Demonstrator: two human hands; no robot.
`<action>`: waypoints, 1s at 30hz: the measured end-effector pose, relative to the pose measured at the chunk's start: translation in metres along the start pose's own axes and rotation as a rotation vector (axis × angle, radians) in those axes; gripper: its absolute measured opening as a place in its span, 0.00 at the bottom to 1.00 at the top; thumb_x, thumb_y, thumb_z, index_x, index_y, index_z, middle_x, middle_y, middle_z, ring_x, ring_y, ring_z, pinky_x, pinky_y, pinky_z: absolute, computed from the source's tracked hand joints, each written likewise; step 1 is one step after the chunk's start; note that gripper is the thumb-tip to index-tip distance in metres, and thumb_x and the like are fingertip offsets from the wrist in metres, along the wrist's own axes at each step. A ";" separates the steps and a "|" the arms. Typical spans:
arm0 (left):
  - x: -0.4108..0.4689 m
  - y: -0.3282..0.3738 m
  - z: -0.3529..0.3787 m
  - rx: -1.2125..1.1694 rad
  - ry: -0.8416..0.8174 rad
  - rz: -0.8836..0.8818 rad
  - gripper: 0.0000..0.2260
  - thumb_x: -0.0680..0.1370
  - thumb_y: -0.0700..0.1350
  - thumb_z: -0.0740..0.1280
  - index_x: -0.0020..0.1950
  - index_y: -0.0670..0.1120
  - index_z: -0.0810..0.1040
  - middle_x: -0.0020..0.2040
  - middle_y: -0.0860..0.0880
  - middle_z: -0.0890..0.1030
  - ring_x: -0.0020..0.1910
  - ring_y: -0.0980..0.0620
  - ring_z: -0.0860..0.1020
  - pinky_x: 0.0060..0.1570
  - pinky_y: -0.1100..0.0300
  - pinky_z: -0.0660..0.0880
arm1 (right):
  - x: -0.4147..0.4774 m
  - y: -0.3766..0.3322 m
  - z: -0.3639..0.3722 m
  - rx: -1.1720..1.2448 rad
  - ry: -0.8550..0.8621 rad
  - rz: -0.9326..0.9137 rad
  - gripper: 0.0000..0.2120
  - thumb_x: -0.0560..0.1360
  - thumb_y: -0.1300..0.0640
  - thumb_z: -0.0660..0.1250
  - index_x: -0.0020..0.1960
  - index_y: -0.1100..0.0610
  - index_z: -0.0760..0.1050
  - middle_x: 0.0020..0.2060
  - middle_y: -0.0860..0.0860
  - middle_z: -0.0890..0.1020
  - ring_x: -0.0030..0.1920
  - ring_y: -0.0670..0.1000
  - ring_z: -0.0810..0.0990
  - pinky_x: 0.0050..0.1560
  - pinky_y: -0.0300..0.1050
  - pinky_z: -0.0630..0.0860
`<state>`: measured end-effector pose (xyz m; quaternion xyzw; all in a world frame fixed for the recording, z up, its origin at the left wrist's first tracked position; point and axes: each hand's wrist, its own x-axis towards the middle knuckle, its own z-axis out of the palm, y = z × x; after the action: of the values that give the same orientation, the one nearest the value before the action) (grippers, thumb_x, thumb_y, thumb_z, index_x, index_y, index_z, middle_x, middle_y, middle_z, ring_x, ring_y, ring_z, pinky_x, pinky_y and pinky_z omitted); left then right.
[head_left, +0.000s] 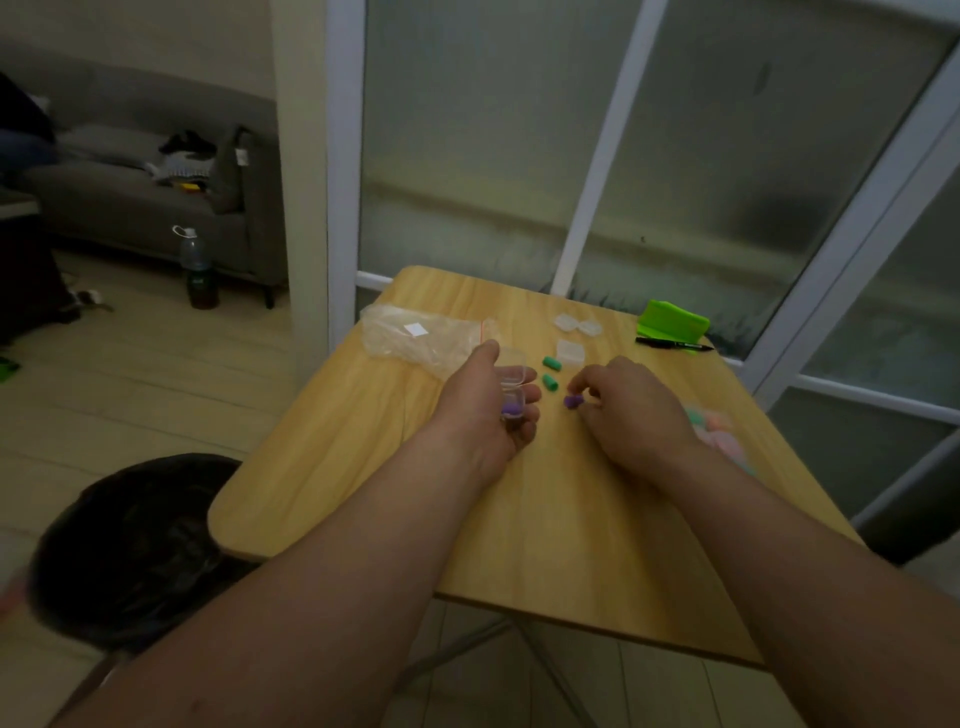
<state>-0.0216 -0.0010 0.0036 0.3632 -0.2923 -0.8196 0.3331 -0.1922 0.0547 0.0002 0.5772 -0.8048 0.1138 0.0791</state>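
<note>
My left hand (491, 405) holds a small clear plastic case (511, 376) with its lid open; a purple earplug (511, 408) lies inside it. My right hand (631, 408) pinches a second purple earplug (571, 401) at the fingertips, just above the wooden table (395, 467) and a short way right of the case. Two green earplugs (550, 371) lie on the table just beyond the gap between my hands.
A clear zip bag (415, 335) lies at the table's far left. Small clear cases (571, 351) sit behind the green earplugs. A green box (672, 318) and black marker (670, 343) are at the far right corner. Pastel items (719, 431) lie right of my right wrist. A black bin (140, 545) stands left of the table.
</note>
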 end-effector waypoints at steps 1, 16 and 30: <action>0.000 0.000 0.000 -0.002 -0.003 -0.003 0.25 0.85 0.60 0.57 0.61 0.40 0.81 0.40 0.46 0.79 0.28 0.53 0.72 0.28 0.62 0.69 | 0.003 -0.002 0.001 -0.050 -0.011 -0.025 0.11 0.82 0.52 0.66 0.62 0.41 0.80 0.54 0.48 0.78 0.57 0.52 0.76 0.54 0.51 0.77; -0.009 -0.007 0.002 0.062 -0.059 -0.024 0.24 0.85 0.60 0.58 0.61 0.41 0.80 0.42 0.45 0.79 0.30 0.51 0.73 0.32 0.59 0.72 | -0.028 -0.019 -0.021 0.510 0.239 0.082 0.03 0.83 0.55 0.69 0.54 0.47 0.79 0.41 0.43 0.83 0.43 0.41 0.81 0.40 0.41 0.72; -0.024 -0.028 0.016 0.076 -0.189 -0.078 0.23 0.86 0.60 0.58 0.69 0.43 0.78 0.55 0.43 0.83 0.50 0.47 0.78 0.51 0.53 0.78 | -0.072 -0.040 -0.029 0.390 0.142 -0.089 0.09 0.82 0.56 0.69 0.59 0.46 0.83 0.50 0.44 0.76 0.45 0.39 0.75 0.45 0.29 0.69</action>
<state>-0.0309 0.0381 0.0025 0.3078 -0.3389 -0.8508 0.2579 -0.1316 0.1162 0.0132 0.6068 -0.7338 0.3042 0.0273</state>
